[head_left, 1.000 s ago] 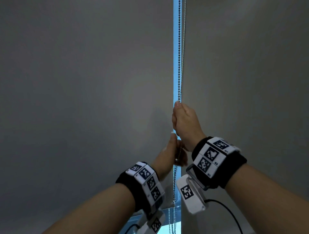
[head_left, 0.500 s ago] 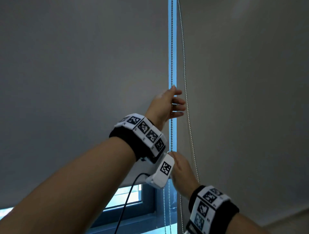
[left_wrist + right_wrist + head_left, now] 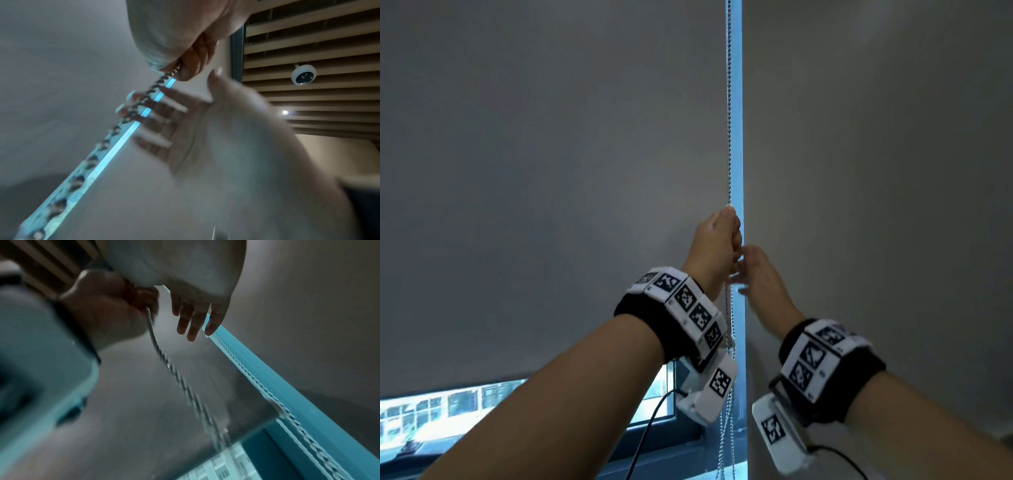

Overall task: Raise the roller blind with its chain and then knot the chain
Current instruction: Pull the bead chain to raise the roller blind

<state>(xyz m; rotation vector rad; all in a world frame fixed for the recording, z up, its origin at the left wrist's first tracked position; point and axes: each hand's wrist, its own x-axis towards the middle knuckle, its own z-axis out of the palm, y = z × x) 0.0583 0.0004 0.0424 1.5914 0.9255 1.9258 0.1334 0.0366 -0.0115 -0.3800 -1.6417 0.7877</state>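
The bead chain (image 3: 728,113) hangs in the bright gap between two grey roller blinds. My left hand (image 3: 719,236) grips the chain in a fist, thumb on top; in the left wrist view its curled fingers (image 3: 194,61) pinch the chain (image 3: 144,100). My right hand (image 3: 751,270) is just below and right of it, fingers straight and spread (image 3: 193,321), holding nothing, close to the chain (image 3: 164,356). The left blind (image 3: 551,178) has its lower edge lifted, with window showing under it. Slack chain (image 3: 726,421) dangles below my wrists.
The right blind (image 3: 876,178) covers its window all the way down. A dark window frame and sill (image 3: 661,442) run beneath the left blind. A second chain strand (image 3: 248,371) lies along the gap. A slatted ceiling with a dome camera (image 3: 304,75) is overhead.
My left hand has pulled the chain down from high up. My right hand let go of the chain lower down and rose, open, beside the left. More window shows under the left blind.
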